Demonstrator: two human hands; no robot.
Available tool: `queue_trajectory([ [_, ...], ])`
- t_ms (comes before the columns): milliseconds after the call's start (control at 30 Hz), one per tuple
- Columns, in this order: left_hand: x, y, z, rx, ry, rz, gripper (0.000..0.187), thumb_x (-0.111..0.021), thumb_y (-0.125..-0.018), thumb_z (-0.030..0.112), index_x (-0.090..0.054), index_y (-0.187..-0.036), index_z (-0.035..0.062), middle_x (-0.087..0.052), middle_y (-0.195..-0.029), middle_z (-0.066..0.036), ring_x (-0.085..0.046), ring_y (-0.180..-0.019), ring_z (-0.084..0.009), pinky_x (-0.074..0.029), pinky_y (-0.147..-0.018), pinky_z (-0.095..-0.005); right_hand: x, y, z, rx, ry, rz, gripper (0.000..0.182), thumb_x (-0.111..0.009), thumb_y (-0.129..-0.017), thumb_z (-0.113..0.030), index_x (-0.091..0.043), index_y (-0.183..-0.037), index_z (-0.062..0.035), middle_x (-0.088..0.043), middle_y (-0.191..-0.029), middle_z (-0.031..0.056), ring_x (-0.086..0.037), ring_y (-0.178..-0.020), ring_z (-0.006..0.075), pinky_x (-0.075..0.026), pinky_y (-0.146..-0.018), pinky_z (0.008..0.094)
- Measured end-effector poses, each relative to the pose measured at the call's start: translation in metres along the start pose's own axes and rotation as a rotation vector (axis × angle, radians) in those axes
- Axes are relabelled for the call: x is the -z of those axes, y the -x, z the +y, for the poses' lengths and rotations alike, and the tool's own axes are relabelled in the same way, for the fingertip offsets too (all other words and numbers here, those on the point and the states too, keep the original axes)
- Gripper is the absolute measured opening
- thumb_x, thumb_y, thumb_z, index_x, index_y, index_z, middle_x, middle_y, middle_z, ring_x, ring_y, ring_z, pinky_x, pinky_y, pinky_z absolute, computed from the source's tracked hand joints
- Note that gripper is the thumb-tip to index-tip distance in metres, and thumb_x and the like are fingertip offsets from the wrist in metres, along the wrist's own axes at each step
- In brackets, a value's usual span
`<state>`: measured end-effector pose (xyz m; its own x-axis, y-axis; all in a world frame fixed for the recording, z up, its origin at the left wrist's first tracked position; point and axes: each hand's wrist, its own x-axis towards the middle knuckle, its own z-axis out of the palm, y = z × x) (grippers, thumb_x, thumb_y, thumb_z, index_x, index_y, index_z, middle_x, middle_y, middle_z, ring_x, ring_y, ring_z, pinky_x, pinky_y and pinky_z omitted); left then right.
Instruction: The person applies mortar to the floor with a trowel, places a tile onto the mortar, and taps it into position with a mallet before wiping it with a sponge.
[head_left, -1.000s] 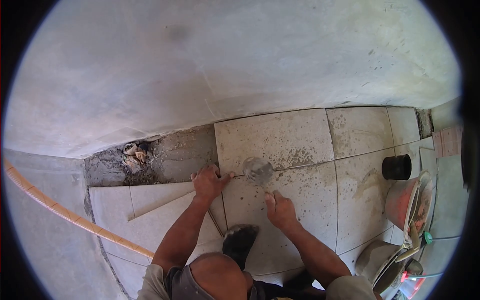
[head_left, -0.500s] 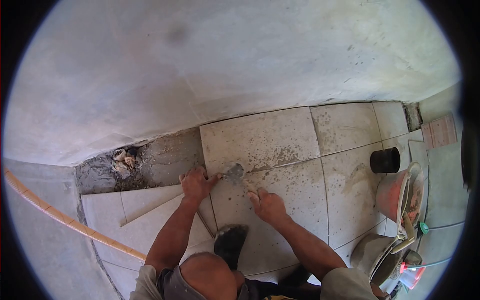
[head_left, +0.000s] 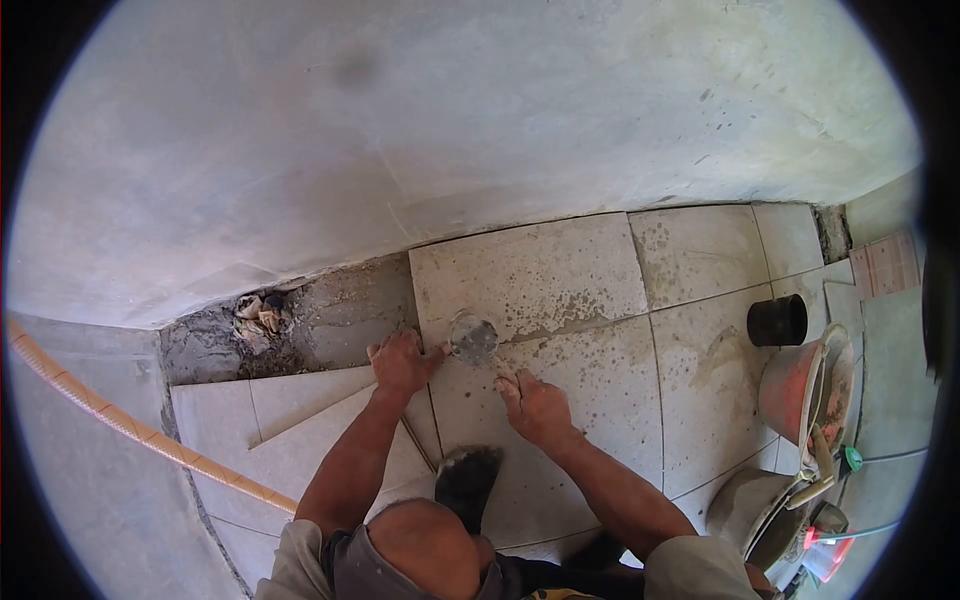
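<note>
A small trowel (head_left: 473,338) with a rounded, mortar-speckled blade is in my right hand (head_left: 541,410), whose fingers wrap its short handle. The blade is over the near left corner of a large wall-side tile (head_left: 535,270), close to the joint with the speckled tile (head_left: 560,425) nearer me. My left hand (head_left: 402,362) lies at the tile edges beside the mortar bed, fingers spread and thumb pointing toward the blade. Grey mortar (head_left: 350,320) fills the gap left of the wall-side tile.
Crumpled scraps (head_left: 260,318) lie in the mortar bed. A cut tile (head_left: 330,440) rests at an angle on the left. Rightward stand a black cylinder (head_left: 777,320), a reddish bucket (head_left: 790,390) and a grey bucket (head_left: 740,510). An orange-beige hose (head_left: 130,425) crosses the left side.
The trowel blade has turned so its broad face shows more, and it sits slightly higher. My left hand stays at the tile edge. The whole view has shifted a little.
</note>
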<state>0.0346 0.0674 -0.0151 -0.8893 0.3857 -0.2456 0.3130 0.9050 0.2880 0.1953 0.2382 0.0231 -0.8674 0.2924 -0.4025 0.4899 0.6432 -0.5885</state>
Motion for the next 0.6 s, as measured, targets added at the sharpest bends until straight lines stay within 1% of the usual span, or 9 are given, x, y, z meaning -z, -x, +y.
queue_trajectory([
  [100,0.002,0.002,-0.001,-0.015,0.002,0.004,0.051,-0.071,-0.07,0.056,-0.062,-0.078,0.0068,-0.064,-0.083,-0.013,-0.061,-0.087,-0.0308,-0.038,-0.084,-0.0522,-0.001,-0.006,-0.001,-0.036,0.066,-0.003,0.045,-0.044,-0.094,-0.044,-0.054,-0.092,-0.0005,-0.064,-0.076,0.0239,-0.064,-0.076,0.04,-0.05,-0.07,0.0463],
  [167,-0.003,0.002,-0.001,-0.017,0.019,-0.016,0.05,-0.071,-0.069,0.056,-0.062,-0.078,0.0078,-0.064,-0.083,-0.012,-0.062,-0.087,-0.0306,-0.038,-0.083,-0.0518,0.002,-0.002,-0.002,-0.031,0.056,0.02,0.046,-0.044,-0.094,-0.045,-0.055,-0.092,-0.0003,-0.064,-0.076,0.0235,-0.064,-0.076,0.0399,-0.05,-0.07,0.0461],
  [233,-0.007,0.001,-0.003,-0.023,-0.042,0.075,0.047,-0.071,-0.069,0.056,-0.061,-0.076,0.0097,-0.063,-0.081,-0.011,-0.062,-0.084,-0.0292,-0.038,-0.081,-0.051,-0.002,0.0,0.0,-0.031,0.04,0.036,0.046,-0.044,-0.094,-0.045,-0.055,-0.091,-0.0001,-0.065,-0.076,0.0231,-0.064,-0.076,0.0398,-0.05,-0.071,0.0459],
  [367,-0.002,0.001,0.0,0.006,-0.041,0.001,0.047,-0.072,-0.069,0.055,-0.06,-0.075,0.0101,-0.063,-0.08,-0.01,-0.062,-0.082,-0.0291,-0.039,-0.08,-0.0508,-0.003,0.001,0.01,0.014,0.045,0.076,0.047,-0.044,-0.094,-0.045,-0.056,-0.092,0.0001,-0.064,-0.074,0.0228,-0.064,-0.074,0.0394,-0.051,-0.068,0.0464],
  [433,-0.004,0.001,-0.001,-0.011,-0.03,0.066,0.046,-0.072,-0.068,0.054,-0.06,-0.074,0.0102,-0.063,-0.079,-0.01,-0.062,-0.081,-0.0295,-0.039,-0.08,-0.0509,-0.005,0.001,0.011,0.015,0.028,0.109,0.047,-0.044,-0.094,-0.045,-0.056,-0.092,0.0002,-0.064,-0.074,0.0229,-0.064,-0.074,0.0392,-0.051,-0.068,0.0464],
  [500,-0.003,0.002,-0.001,-0.011,-0.025,0.032,0.045,-0.073,-0.068,0.053,-0.06,-0.074,0.0098,-0.063,-0.08,-0.01,-0.062,-0.081,-0.0298,-0.039,-0.08,-0.0507,-0.007,-0.006,0.014,-0.01,0.056,0.018,0.048,-0.043,-0.094,-0.046,-0.056,-0.091,0.0001,-0.064,-0.072,0.0229,-0.064,-0.071,0.0391,-0.051,-0.066,0.0468],
  [533,-0.002,-0.002,0.0,0.001,-0.027,0.014,0.045,-0.073,-0.068,0.052,-0.06,-0.074,0.0095,-0.063,-0.08,-0.01,-0.062,-0.081,-0.0302,-0.039,-0.08,-0.0506,-0.002,-0.005,0.011,-0.018,0.064,0.032,0.048,-0.043,-0.094,-0.046,-0.056,-0.091,0.0001,-0.064,-0.072,0.0229,-0.064,-0.071,0.0391,-0.051,-0.066,0.0468],
  [600,-0.007,-0.002,-0.008,-0.015,-0.014,0.02,0.044,-0.073,-0.068,0.051,-0.06,-0.074,0.0091,-0.063,-0.08,-0.011,-0.062,-0.08,-0.0303,-0.039,-0.081,-0.0502,0.007,0.005,-0.001,-0.011,-0.021,0.025,0.048,-0.042,-0.094,-0.046,-0.054,-0.092,0.0002,-0.063,-0.073,0.0239,-0.063,-0.075,0.0403,-0.049,-0.069,0.0475],
])
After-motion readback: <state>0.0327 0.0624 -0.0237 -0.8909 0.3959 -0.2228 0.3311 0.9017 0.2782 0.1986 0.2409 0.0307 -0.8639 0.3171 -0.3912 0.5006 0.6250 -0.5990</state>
